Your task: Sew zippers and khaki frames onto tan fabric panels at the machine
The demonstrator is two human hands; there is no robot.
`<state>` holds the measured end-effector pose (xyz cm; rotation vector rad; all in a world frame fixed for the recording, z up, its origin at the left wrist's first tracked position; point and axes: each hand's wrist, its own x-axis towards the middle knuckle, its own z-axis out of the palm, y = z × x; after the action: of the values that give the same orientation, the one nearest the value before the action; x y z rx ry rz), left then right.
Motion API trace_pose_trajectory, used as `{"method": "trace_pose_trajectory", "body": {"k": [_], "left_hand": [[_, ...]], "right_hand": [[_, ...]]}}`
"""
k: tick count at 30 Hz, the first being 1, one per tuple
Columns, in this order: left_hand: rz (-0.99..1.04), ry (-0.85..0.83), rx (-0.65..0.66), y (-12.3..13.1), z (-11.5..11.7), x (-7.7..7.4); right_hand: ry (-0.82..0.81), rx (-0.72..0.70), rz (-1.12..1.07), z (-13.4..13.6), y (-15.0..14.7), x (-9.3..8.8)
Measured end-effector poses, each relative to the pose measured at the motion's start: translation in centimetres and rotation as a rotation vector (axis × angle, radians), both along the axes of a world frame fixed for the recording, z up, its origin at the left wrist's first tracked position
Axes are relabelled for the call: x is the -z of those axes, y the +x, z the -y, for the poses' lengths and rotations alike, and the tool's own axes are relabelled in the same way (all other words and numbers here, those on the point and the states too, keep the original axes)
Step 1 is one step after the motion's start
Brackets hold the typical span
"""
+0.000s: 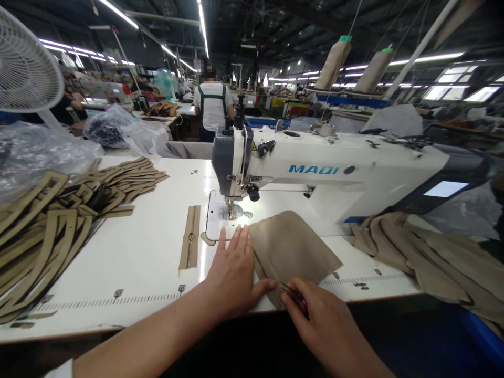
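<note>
A folded tan fabric piece [293, 247] lies on the white sewing table [137, 262] just in front of the needle of a white sewing machine [334, 168]. My left hand [232, 273] lies flat on the table with fingers stretched out, its thumb touching the fabric's left edge. My right hand [326, 320] is at the table's front edge, fingers pinched on a small dark tool [293, 294] that I cannot make out, against the fabric's near corner. A tan zipper strip [191, 236] lies to the left of the needle plate.
A heap of tan cut frame-shaped pieces [59, 220] covers the table's left side. More tan fabric [429, 257] is piled at the right. Clear plastic bags [126, 128] and a white fan [23, 68] stand at the back left. A person [212, 105] stands at a far workstation.
</note>
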<state>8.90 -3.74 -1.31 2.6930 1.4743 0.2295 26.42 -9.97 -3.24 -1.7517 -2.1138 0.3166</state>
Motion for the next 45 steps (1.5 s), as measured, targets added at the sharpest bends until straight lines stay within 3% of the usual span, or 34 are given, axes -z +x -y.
{"method": "trace_pose_trajectory", "body": {"k": [7,10,14,16,18,24,27,30,33,35,42,45], "left_hand": [[-0.031,-0.029,-0.029,0.5,0.3,-0.4],[-0.064,-0.049,-0.039,0.7,0.3,-0.6],[-0.071,-0.074,0.006,0.3,0.0,-0.8],[-0.068,-0.080,0.045,-0.2,-0.2,-0.8],[-0.067,-0.085,0.079,-0.6,-0.5,-0.9],[-0.048,-0.110,0.113,-1.2,-0.8,-1.5],[-0.027,-0.126,0.145,-1.8,-0.9,-2.0],[0.006,-0.099,0.172,-2.2,-0.9,-2.0],[0.059,-0.002,0.100,-1.8,-1.2,-1.4],[0.107,0.069,0.011,-1.1,-1.5,-1.0],[0.123,0.130,-0.159,0.4,-4.7,-1.3],[0.121,0.154,-0.189,0.5,-5.0,-1.8]], "right_hand": [[-0.052,-0.063,-0.121,-0.2,1.1,-0.7],[0.059,-0.143,-0.211,-1.5,2.3,-1.9],[0.288,-0.513,-0.136,-3.6,2.9,-2.2],[0.290,-0.676,-0.044,-4.2,2.5,-1.7],[0.246,-0.725,0.023,-4.3,2.0,-1.1],[0.170,-0.704,0.041,-2.9,1.5,-1.2],[0.346,-0.676,0.103,-2.0,1.8,-0.5],[0.606,-0.633,0.145,-1.4,1.8,1.9],[0.760,-0.557,0.197,-0.9,1.6,4.1],[0.797,-0.530,0.215,-0.5,1.4,4.7],[0.675,-0.600,0.326,0.0,1.5,2.0],[0.674,-0.593,0.345,0.2,1.5,1.8]]}}
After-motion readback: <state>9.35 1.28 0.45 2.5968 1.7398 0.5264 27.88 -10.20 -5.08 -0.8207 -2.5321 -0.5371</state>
